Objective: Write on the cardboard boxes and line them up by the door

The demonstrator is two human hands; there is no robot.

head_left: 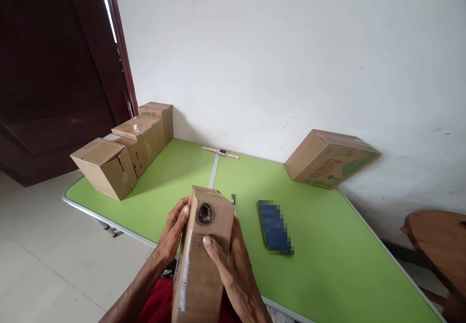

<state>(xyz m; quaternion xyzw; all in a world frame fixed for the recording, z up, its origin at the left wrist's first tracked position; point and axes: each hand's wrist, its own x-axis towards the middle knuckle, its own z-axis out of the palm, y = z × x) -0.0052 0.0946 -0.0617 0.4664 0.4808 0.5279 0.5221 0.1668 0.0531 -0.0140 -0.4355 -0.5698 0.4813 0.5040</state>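
Observation:
Between my two hands, close to my body, I hold a narrow cardboard box [207, 274] with its end tilted up over the table's near edge. A dark-rimmed round hole [206, 213] shows near its top, and a strip of shiny tape runs down its left side. My left hand [174, 230] grips the left side, its fingertips partly hidden behind the box. My right hand [233, 260] wraps round the right side, thumb lying on the front face below the hole. A small dark pen-like item [233, 198] lies just beyond the box, partly hidden.
A row of cardboard boxes [141, 133] lines the green table's [320, 245] left side. Another cardboard box [331, 160] leans at the back right. A pixelated phone-like item [274, 228] lies right of my hands; a watch [222, 151] rests by the wall. A wooden stool [437, 235] stands right.

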